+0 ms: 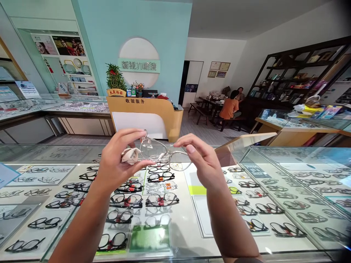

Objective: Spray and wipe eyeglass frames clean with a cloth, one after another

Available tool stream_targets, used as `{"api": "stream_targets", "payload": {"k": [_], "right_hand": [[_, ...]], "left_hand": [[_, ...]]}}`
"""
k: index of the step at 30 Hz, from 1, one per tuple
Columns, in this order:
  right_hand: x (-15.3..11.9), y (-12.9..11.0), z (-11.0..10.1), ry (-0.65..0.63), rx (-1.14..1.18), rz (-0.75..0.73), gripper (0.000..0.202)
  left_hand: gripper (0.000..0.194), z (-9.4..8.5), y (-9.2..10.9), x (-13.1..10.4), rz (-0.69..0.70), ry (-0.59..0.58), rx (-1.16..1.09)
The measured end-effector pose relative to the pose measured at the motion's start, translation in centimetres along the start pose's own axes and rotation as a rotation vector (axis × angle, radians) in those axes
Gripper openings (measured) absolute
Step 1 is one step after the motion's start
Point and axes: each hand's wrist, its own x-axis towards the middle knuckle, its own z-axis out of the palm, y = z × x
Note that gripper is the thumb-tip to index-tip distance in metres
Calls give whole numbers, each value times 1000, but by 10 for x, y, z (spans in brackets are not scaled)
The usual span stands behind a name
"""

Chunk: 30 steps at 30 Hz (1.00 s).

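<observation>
A pair of clear-framed eyeglasses (179,161) is held up above the glass counter, tilted down toward the right. My left hand (115,157) grips the left end of the frame between fingertips and thumb. A crumpled pale cloth or tissue (130,155) is tucked in that same palm. My right hand (205,160) is closed on the right end, thumb and index finger near the right lens; its other fingers curl partly out of sight. Below the hands, dark-framed eyeglasses (162,199) with red tags lie in rows inside the showcase.
The glass showcase (181,223) spans the foreground, with a green card (150,238) and a white tray-like panel (203,215) in view. A hinged wooden panel (244,140) stands raised at its back. Beyond are a wooden cashier desk (172,122) and a seated person in orange (229,107).
</observation>
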Motion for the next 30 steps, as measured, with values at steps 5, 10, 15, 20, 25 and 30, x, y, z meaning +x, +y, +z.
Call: {"api": "stream_targets", "payload": {"k": [5,10,15,20,25,30], "right_hand": [[-3,3,3,214,-186,-199,43],[-5,3,9,236,-324,-237,60],[-4,5,15,294,-355,-219,56],[-4,9,19,323,-332,-174,55],[-4,10,19,367,-309,-128,53],[-3,9,19,361,-304,-106,51]], "left_hand": [[67,4,10,-3,-213,249,60],[64,9,18,-3,-352,339,37],[65,14,19,-3,-409,333,17],[72,17,18,-5,-467,322,9],[63,17,17,-5,-529,307,7],[55,16,19,-4,-505,315,46]]}}
